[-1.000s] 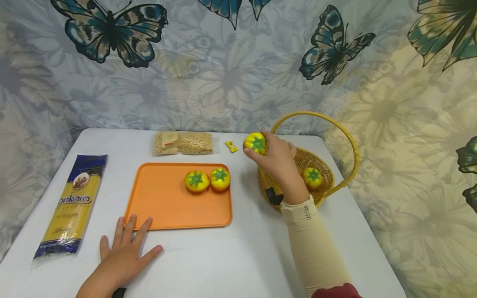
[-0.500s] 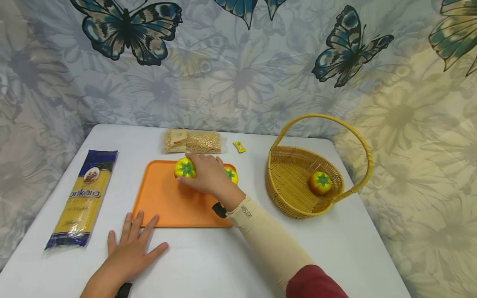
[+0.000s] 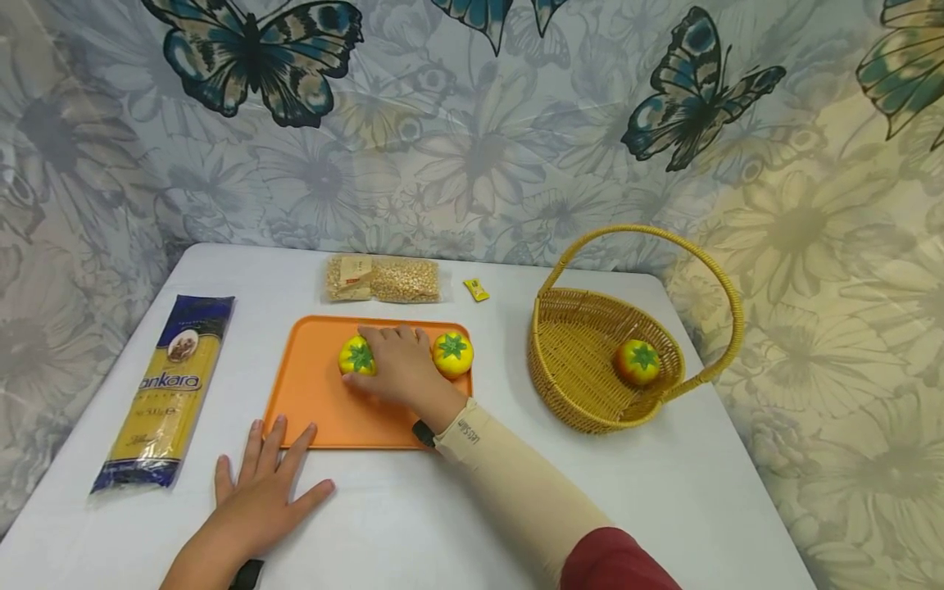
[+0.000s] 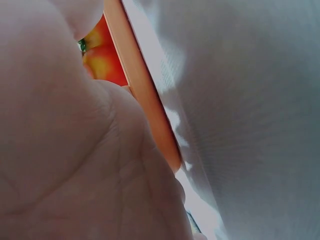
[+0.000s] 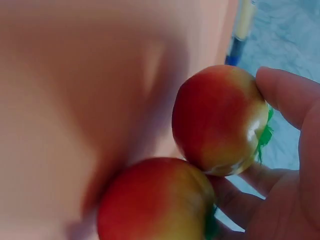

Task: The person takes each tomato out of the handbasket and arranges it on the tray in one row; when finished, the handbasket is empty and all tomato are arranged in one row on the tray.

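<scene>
My right hand [image 3: 401, 365] grips a yellow-red, tomato-like toy fruit [image 3: 357, 356] low over the orange tray [image 3: 317, 410]. In the right wrist view, thumb and fingers hold this fruit [image 5: 220, 120], and a second toy fruit [image 5: 155, 205] lies close against it. That second fruit is hidden behind my hand in the head view. Another toy fruit [image 3: 453, 354] sits at the tray's right side. My left hand [image 3: 258, 500] lies with spread, straight fingers at the tray's front-left edge. The left wrist view mostly shows its palm, with part of a toy fruit [image 4: 105, 60] beyond the tray rim.
A wicker basket [image 3: 564, 397] with a tall handle stands to the right, with one toy fruit [image 3: 637, 362] inside. On the left lies a spaghetti pack [image 3: 162, 393]. Behind the tray are a bag of grains [image 3: 401, 280] and a small yellow sachet [image 3: 476, 289].
From over the basket, my right hand has carried the toy fruit left to the tray, then lowered it beside the others. The left hand stays in place; the head view has shifted slightly.
</scene>
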Available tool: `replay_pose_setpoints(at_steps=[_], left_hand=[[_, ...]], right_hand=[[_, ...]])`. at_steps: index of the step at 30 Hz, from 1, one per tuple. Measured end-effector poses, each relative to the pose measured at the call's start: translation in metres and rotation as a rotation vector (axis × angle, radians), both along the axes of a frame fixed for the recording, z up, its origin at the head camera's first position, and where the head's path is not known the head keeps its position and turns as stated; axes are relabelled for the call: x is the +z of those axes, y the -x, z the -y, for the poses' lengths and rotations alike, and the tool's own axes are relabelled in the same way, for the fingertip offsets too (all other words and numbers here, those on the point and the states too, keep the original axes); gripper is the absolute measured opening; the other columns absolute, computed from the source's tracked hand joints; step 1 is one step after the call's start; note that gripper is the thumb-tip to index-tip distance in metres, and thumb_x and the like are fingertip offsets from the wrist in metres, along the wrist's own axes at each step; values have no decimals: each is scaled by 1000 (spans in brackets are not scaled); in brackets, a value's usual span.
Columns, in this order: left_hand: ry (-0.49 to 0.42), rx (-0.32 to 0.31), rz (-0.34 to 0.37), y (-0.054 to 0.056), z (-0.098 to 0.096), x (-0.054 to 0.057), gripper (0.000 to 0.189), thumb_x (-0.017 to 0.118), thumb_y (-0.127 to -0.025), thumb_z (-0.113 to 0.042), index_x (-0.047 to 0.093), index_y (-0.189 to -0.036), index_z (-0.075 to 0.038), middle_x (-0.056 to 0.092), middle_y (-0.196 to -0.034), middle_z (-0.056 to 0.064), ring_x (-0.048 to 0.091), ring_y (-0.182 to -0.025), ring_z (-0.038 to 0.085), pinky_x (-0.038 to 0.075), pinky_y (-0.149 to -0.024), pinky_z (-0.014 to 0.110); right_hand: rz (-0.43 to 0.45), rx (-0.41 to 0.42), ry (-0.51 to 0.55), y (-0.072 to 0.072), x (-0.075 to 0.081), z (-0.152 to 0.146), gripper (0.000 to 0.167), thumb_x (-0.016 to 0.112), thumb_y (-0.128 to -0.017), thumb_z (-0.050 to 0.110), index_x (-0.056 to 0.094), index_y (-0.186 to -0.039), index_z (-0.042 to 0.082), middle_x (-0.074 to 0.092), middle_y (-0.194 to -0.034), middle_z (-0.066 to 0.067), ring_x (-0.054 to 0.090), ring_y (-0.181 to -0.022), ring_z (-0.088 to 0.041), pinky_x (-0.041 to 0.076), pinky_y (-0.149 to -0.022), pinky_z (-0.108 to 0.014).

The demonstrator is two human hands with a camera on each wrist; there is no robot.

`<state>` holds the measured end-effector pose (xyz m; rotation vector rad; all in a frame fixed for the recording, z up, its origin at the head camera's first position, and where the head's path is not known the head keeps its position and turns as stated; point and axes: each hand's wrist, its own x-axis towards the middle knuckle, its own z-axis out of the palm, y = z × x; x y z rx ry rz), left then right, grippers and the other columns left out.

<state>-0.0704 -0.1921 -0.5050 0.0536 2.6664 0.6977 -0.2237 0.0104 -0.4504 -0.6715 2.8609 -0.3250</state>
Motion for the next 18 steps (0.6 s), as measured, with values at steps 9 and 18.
replay_pose_setpoints(at_steps=[9,18], left_hand=[[11,3,7,1,-1,-1,101,60,-95,-75,28,-168,-13,-5,-171,33,-25,-154,52,-26,-103,81],[10,-1,10,1,0,-3,101,60,-95,-75,27,-169,-13,-6,-172,33,-27,-153,51,-27,-103,80]], right_hand=[[-51,-21,-37,2,-14,3,84,56,-101,70,37,-167,22,56,-155,-4,42,-147,-29,18,-125,-61],[-41,-36,-75,2,-13,3,86,49,-103,71,28,-170,22,52,-158,-5,39,-148,-29,18,-124,-60]])
